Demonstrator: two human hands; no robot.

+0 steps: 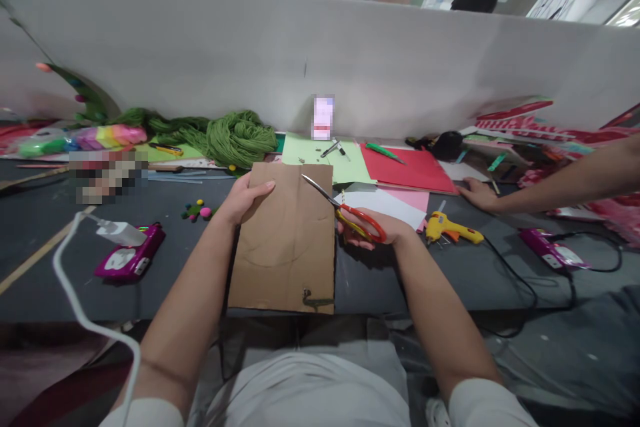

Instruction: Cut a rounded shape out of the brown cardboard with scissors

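Note:
A brown cardboard sheet (pixel 285 240) stands tilted before me over the table's front edge. My left hand (pixel 246 199) grips its upper left side, thumb on the face and fingers hidden behind. Faint curved lines mark the board, and a dark scribble shows near its bottom right corner. In my right hand (pixel 357 232) are scissors (pixel 367 221) with red and yellow handles. Their blades look closed and point up and left across the board's upper right side; whether they touch it I cannot tell.
Green yarn (pixel 240 137), green paper (pixel 310 153), red paper (pixel 410 167) and a lit phone (pixel 323 117) lie behind the board. A yellow glue gun (pixel 453 228) rests right, near another person's hand (pixel 477 195). Purple power strips (pixel 131 255) and cables sit on the table.

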